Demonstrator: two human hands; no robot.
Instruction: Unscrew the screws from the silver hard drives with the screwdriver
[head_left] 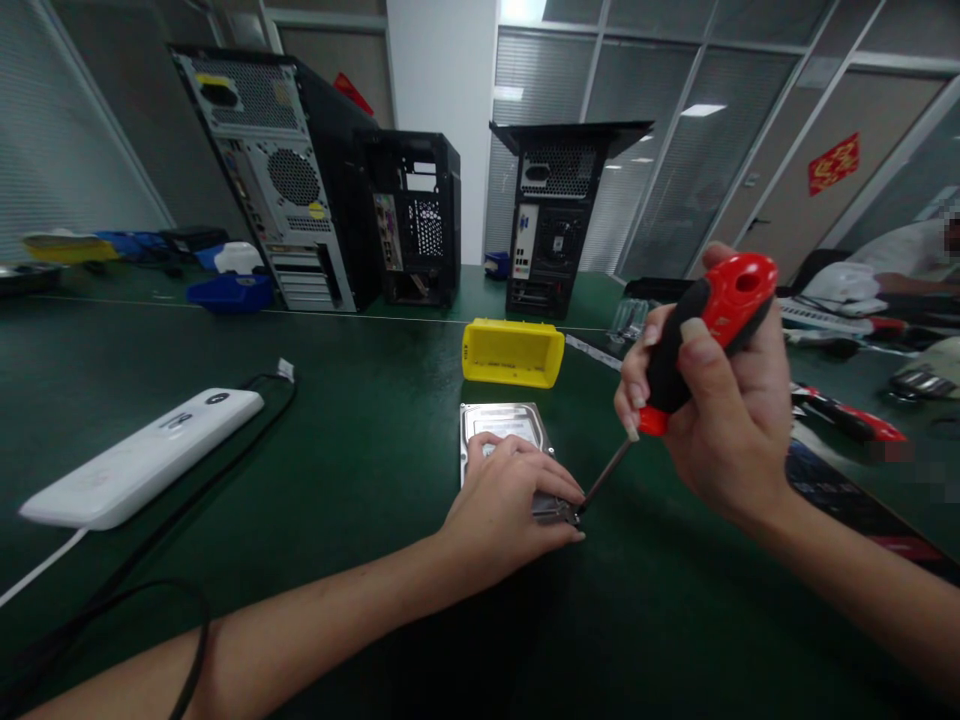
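A silver hard drive [517, 416] lies on the green table in front of me, its lower part covered by my left hand [510, 500]. The fingers of that hand are wrapped over the drive and grip its near right side. In my right hand [724, 410] is a red and black screwdriver [686, 350], held tilted with its handle up to the right. Its thin shaft runs down to the left, and the tip meets the near right corner of the drive, beside my left fingertips. Any screw under the tip is too small to make out.
Just beyond the drive stands a yellow plastic bin [513, 353]. A white power strip [150, 455] with black cables lies left. Computer cases [315, 180] line the back. Red-handled pliers [847, 412] and a dark mat [862, 490] are at right, where another person's arm [900, 285] shows.
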